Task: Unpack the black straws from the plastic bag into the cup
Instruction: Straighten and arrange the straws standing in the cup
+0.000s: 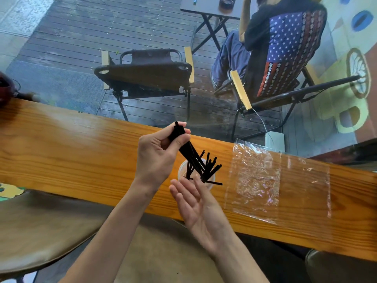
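My left hand [157, 154] pinches a bundle of black straws [184, 144] by the upper ends, above the wooden counter. The bundle slants down to the right, with its lower ends inside a clear plastic cup [182, 169]. More black straws [210, 168] stand in the cup, fanned out toward the right. My right hand [195, 201] is open, palm up and fingers apart, just in front of the cup and hiding its near side. A clear plastic bag [257, 180] lies flat on the counter to the right of the cup.
The long wooden counter [81, 144] runs from left to right. Beyond it on the plank floor stand a folding chair [146, 72] and a second chair with a seated person [273, 50] at a small table [208, 7]. A dark red object [6, 88] sits at the far left.
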